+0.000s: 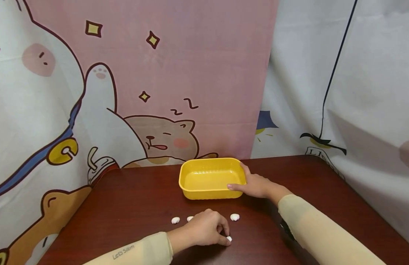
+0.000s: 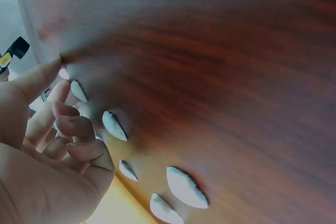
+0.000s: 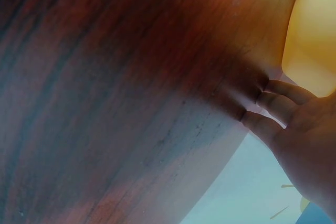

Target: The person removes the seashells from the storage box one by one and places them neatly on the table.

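Observation:
A small white shell (image 1: 229, 239) is pinched between the thumb and a fingertip of my left hand (image 1: 205, 229), low over the table. In the left wrist view this shell (image 2: 64, 73) shows as a pale bit between the fingertips. My right hand (image 1: 257, 185) holds the right end of a yellow basin (image 1: 212, 194), thumb along its front and fingers around its right side. Seen from the right wrist, those straight fingers (image 3: 262, 124) have their tips at the tabletop beside the basin. No shells show inside the basin.
Loose white shells lie in front of the basin: one to the right (image 1: 235, 217), one at the far left (image 1: 175, 220) and another partly behind my left hand. Several more (image 2: 114, 126) show from the left wrist. The dark red-brown table (image 1: 138, 206) meets a printed curtain (image 1: 207, 73) behind.

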Demonstrator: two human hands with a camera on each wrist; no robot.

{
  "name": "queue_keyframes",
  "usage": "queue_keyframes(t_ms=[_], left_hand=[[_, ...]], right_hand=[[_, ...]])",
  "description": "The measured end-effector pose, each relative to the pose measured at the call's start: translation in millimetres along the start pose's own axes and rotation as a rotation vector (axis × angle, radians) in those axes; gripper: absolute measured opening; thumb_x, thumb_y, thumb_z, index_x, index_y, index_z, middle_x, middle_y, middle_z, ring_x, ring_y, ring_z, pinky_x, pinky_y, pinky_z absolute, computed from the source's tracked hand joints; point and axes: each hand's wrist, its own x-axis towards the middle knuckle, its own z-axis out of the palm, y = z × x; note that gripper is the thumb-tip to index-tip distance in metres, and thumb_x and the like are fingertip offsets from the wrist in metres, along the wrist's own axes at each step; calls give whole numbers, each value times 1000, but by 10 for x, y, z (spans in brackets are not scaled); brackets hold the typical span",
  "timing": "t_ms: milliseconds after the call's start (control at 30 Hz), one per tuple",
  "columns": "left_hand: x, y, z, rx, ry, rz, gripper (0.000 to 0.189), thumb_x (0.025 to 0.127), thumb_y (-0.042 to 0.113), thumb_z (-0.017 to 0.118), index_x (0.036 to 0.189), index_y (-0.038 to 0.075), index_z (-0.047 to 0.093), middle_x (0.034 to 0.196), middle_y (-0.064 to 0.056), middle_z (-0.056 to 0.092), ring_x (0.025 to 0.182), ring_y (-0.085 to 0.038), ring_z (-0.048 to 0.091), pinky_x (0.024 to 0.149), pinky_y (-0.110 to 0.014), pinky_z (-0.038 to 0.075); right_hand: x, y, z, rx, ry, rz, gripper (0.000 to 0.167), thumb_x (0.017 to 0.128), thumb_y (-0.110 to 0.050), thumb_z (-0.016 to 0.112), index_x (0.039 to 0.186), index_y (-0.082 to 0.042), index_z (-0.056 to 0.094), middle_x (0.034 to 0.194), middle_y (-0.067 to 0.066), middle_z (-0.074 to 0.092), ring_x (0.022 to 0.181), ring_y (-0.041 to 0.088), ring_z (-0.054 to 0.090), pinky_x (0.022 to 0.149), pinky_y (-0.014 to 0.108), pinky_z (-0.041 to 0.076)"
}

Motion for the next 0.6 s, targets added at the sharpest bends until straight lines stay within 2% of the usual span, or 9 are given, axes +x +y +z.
queue_keyframes(t_ms=[233, 600], left_hand=[[20, 11, 5, -53, -26, 57, 8, 87, 25, 89, 88, 29, 82, 61, 15, 51, 58, 5, 44, 55, -16, 38], [46, -8, 11, -51, -18, 62, 9, 85, 26, 90, 87, 30, 82, 59, 16, 46, 58, 5, 42, 55, -16, 35]], right_hand=[[-4, 1, 4, -5, 1, 12, 137, 79, -91, 62, 171, -14, -3, 142, 24, 61, 120, 33, 65, 110, 66, 49], [51, 11, 21, -15, 0, 14, 138, 77, -94, 61, 171, -15, -3, 142, 24, 61, 120, 33, 65, 111, 65, 49]])
